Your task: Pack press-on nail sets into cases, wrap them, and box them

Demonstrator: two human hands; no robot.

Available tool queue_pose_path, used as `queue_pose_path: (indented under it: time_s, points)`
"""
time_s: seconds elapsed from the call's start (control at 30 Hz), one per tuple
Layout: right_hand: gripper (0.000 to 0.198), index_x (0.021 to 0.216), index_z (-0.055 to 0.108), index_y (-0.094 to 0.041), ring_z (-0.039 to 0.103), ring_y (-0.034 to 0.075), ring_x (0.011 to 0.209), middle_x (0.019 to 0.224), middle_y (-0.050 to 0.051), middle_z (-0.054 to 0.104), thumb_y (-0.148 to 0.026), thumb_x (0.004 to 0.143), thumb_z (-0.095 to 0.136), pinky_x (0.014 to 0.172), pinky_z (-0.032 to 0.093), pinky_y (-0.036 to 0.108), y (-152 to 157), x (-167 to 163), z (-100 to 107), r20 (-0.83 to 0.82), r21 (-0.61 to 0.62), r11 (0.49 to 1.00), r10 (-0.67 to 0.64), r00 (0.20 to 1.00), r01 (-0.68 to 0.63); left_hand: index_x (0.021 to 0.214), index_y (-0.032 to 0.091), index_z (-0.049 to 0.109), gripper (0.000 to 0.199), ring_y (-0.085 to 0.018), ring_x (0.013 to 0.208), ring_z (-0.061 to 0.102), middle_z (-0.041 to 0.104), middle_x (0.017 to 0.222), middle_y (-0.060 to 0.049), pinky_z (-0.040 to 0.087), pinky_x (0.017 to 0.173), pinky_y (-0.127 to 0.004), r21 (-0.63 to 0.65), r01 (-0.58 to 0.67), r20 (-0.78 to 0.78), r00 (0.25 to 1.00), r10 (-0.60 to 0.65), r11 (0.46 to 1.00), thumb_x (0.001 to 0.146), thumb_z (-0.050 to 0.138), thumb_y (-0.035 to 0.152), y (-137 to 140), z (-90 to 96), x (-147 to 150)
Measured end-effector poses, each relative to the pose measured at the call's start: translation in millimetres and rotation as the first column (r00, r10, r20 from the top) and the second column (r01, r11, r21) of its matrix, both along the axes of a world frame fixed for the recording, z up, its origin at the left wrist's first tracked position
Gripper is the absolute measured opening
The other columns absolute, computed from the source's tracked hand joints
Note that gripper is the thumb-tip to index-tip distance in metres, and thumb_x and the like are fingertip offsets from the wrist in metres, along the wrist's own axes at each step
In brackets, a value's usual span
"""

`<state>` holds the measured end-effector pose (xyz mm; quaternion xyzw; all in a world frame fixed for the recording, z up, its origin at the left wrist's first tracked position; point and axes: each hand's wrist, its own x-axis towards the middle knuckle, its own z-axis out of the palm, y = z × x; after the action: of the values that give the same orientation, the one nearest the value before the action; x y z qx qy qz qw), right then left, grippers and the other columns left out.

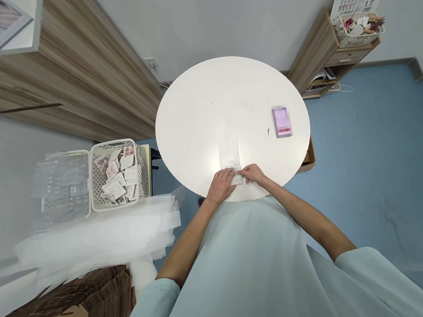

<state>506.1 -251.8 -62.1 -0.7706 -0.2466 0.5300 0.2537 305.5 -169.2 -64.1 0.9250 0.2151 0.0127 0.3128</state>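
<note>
a thin, translucent sheet lay on the white table, close to the edge nearest the person and about midway between the left and right edges. the left hand rested palm down, its fingers stretched out over the sheet's left side, with nothing in its grasp. the right hand was curled, its fingertips gathered at the sheet's right edge; pale showed on pale there, so whether they truly pinched it could not be told. the sheet was probably very light and limp, likely smooth enough to slide under a loose touch, and prone to creasing rather than breaking. its side edges looked the best hold: a flat palm to pin one, a light finger-and-thumb pinch on the other. a blurred purple-and-pink object lay well apart, near the table's right edge.
</note>
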Motion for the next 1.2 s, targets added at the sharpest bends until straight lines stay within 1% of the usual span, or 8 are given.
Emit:
queue_pose_path:
  time_s: [0.13,0.23,0.37,0.47,0.63,0.93,1.03,1.2]
  points:
    - [0.033,0.075,0.068,-0.019,0.067,0.014,0.059,0.079,0.004,0.077,-0.045,0.095,0.067,0.061,0.048,0.025,-6.6,1.9,5.5,0.041,-0.014,0.998,0.069,0.997,-0.069,0.146,0.024,0.058,0.057,-0.033,0.144,0.054,0.060,0.153,-0.014,0.036,0.124,-0.058,0.002,0.016,-0.011,1.000,-0.016,1.000,0.089,0.062,0.015,1.9,0.8,-2.4]
    - [0.020,0.105,0.073,-0.020,0.071,0.017,0.076,0.110,0.006,0.079,-0.031,0.101,0.057,0.076,0.054,0.029,-14.3,4.0,16.7,0.306,0.083,0.974,0.174,0.936,-0.209,0.138,0.024,0.064,0.049,-0.033,0.139,0.057,0.063,0.149,-0.014,0.038,0.124,-0.057,-0.004,0.016,0.019,1.000,-0.016,1.000,0.090,0.064,0.019,3.0,1.3,-3.8]
    - [0.054,0.144,0.058,-0.026,0.071,0.020,0.095,0.160,0.008,0.053,-0.009,0.093,0.052,0.076,0.054,0.031,-23.7,4.6,29.0,0.538,0.124,0.823,0.414,0.734,-0.554,0.132,0.024,0.068,0.041,-0.032,0.134,0.061,0.068,0.140,-0.013,0.039,0.124,-0.054,-0.022,-0.003,0.055,0.998,0.004,1.000,0.091,0.067,0.023,5.3,2.6,-3.0]
    - [0.061,0.147,0.055,-0.028,0.069,0.020,0.097,0.166,0.006,0.045,-0.005,0.090,0.053,0.073,0.053,0.030,-27.1,2.2,30.4,0.538,0.088,0.753,0.515,0.668,-0.652,0.129,0.025,0.070,0.039,-0.030,0.132,0.063,0.071,0.137,-0.010,0.039,0.125,-0.051,-0.057,-0.024,0.059,0.998,0.028,0.998,0.090,0.067,0.023,7.6,7.5,-0.2]
    - [0.046,0.141,0.057,-0.029,0.068,0.019,0.089,0.154,0.004,0.058,-0.018,0.096,0.058,0.077,0.054,0.031,-25.7,1.5,21.6,0.483,0.178,0.791,0.448,0.752,-0.586,0.126,0.027,0.073,0.039,-0.029,0.129,0.066,0.075,0.131,-0.005,0.045,0.120,-0.048,-0.190,-0.196,0.011,0.979,0.202,0.962,0.087,0.068,0.025,10.9,20.6,4.7]
    - [0.024,0.117,0.068,-0.022,0.064,0.017,0.079,0.117,0.005,0.072,-0.037,0.102,0.056,0.082,0.051,0.031,1.4,10.5,7.5,0.393,0.276,0.900,0.216,0.894,-0.338,0.141,0.023,0.063,0.053,-0.028,0.121,0.069,0.071,0.138,-0.009,0.054,0.106,-0.040,-0.403,-0.588,-0.045,0.778,0.626,0.702,0.095,0.070,0.050,23.8,10.9,19.1]
    - [0.022,0.111,0.069,-0.021,0.063,0.017,0.077,0.111,0.004,0.072,-0.038,0.101,0.059,0.079,0.050,0.030,10.6,11.2,-0.6,0.387,0.282,0.917,0.160,0.908,-0.281,0.146,0.022,0.057,0.063,-0.027,0.112,0.071,0.070,0.138,-0.011,0.056,0.099,-0.039,-0.430,-0.652,-0.076,0.715,0.695,0.624,0.090,0.077,0.041,27.2,1.4,25.7]
    - [0.019,0.111,0.071,-0.023,0.069,0.018,0.089,0.107,0.003,0.076,-0.035,0.097,0.067,0.083,0.051,0.029,22.9,13.9,-9.3,0.356,0.230,0.955,0.098,0.929,-0.188,0.146,0.019,0.054,0.062,-0.023,0.102,0.071,0.070,0.134,-0.011,0.056,0.095,-0.037,-0.388,-0.714,-0.099,0.661,0.744,0.582,0.088,0.075,0.023,30.7,-7.0,35.2]
